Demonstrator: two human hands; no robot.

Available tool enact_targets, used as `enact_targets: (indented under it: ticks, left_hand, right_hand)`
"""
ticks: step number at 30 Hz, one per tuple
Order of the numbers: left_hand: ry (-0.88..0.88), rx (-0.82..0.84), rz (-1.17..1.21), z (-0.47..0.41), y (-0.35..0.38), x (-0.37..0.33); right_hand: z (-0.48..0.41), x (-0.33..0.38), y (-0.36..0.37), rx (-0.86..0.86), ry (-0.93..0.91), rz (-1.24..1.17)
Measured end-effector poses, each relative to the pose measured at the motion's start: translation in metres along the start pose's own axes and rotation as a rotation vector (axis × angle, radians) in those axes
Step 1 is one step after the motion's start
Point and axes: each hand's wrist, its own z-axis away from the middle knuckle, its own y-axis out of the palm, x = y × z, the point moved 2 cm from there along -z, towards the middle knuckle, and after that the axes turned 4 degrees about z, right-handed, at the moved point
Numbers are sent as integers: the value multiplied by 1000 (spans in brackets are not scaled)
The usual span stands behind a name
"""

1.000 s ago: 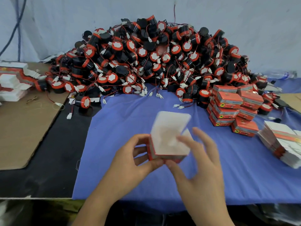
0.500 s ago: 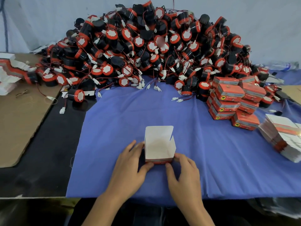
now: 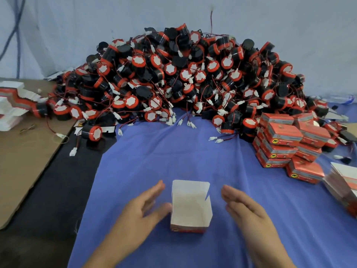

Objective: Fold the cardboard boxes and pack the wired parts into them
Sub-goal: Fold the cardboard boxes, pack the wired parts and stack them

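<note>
- You are keeping the folded box standing on the blue cloth, its lid flap up and its mouth open.
- Your left hand is lying open with the thumb at the box's left wall, gripping nothing.
- Your right hand is hovering open just beside the box, clear of it and empty.
- The wired parts are sitting heaped well behind the box.
- Risk: tangled leads are likely dragging neighbouring parts out when you pull one.
- Risk: the light, unheld box is liable to tip if you knock it while reaching.
</note>
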Motion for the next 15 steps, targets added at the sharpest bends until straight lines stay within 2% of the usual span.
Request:
enact_targets:
  ticks: [5,10,15]
  left_hand:
    - [-2,-160,471,-62,-6,-24]
    - [-14,-274,519,-152,-3,-31]
    - [-58,-418,490,-245,-16,-42]
  right_hand:
    - [-76,33,35,244,115,-260]
    - [-155,61,114,403,134,-275]
    - [-227,90,196,425,106,-217]
